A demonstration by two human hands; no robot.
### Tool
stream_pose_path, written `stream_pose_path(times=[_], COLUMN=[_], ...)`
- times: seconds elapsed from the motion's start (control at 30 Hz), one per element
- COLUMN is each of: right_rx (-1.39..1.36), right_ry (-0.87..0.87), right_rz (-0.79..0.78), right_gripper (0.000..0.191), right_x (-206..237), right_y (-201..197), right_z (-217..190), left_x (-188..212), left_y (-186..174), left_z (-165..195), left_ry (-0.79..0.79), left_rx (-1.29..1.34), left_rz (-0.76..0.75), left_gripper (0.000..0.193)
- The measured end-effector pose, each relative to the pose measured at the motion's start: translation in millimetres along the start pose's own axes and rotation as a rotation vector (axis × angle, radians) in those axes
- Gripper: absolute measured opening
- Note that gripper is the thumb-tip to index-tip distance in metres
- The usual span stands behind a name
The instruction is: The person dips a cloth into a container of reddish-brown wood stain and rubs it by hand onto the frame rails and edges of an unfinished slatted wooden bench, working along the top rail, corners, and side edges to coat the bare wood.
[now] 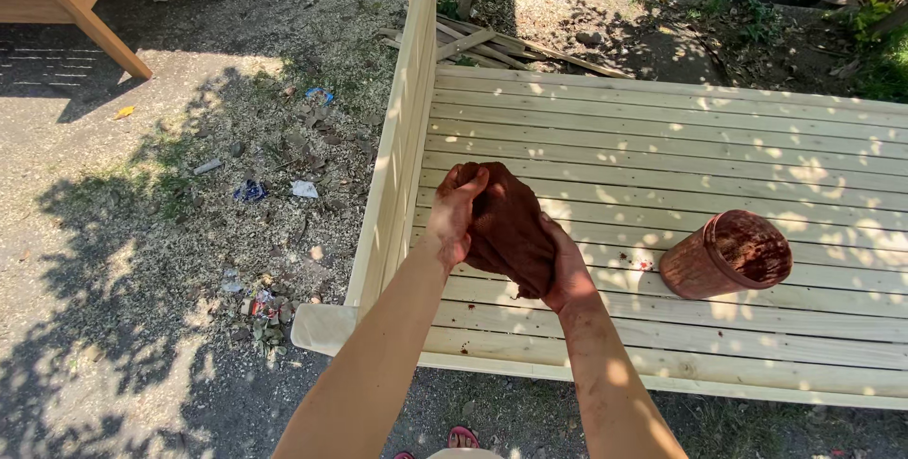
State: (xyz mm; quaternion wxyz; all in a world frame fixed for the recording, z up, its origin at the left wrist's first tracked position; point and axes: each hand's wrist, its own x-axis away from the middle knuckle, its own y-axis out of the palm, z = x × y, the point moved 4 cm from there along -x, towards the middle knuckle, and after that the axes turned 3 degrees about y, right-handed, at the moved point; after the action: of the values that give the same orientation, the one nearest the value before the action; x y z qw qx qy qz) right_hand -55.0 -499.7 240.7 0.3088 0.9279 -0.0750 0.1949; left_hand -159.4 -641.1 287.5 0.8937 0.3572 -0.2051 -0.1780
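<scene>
I see both hands, left hand point(454, 218) and right hand point(566, 275), with fingers wrapped tight around a stain-soaked brown rag point(511, 227) above the pale slatted bench seat point(662, 138). Squeezing could drip blotches on bare wood beneath the fingers. To their right, the stain-coated cup point(726, 254) could tip.

Two hands show, the left hand point(454, 218) and the right hand point(566, 275), and between them is one dark reddish-brown rag point(509, 227), gripped by both. One reddish-brown plastic cup point(726, 256) lies tipped on its side to the right of the right hand. All of this is over one slatted wooden bench point(662, 138), which has one upright slatted end panel point(402, 138) just left of the left hand. Two red drips point(636, 261) mark the slats between the right hand and the cup. Below the forearms, one sandal toe point(462, 437) shows.
</scene>
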Motion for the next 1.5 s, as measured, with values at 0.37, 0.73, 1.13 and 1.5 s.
stream_pose_path(times=[0.37,0.73,1.13,1.5], right_rx=[0.225,0.266,0.147,0.396], right_ry=[0.088,0.106,0.063,0.17], right_rz=[0.002,-0.2,0.197,0.458], right_gripper=[0.036,0.041,0.07,0.096], right_x=[11.9,10.0,41.9,46.9], right_y=[42.9,84.0,95.9,124.5], right_z=[-43.6,-31.2,27.8,72.2], left_x=[-1.4,59.6,91.0,110.3], left_y=[-85.1,-48.8,-34.0,-58.0], left_z=[-36.6,-20.5,39.3,55.3], left_ry=[-0.283,-0.376,-0.119,-0.146], left_rx=[-0.818,0.28,0.068,0.02], left_rz=[0.236,-0.364,-0.112,0.133], left_gripper=[0.066,0.094,0.063,0.049])
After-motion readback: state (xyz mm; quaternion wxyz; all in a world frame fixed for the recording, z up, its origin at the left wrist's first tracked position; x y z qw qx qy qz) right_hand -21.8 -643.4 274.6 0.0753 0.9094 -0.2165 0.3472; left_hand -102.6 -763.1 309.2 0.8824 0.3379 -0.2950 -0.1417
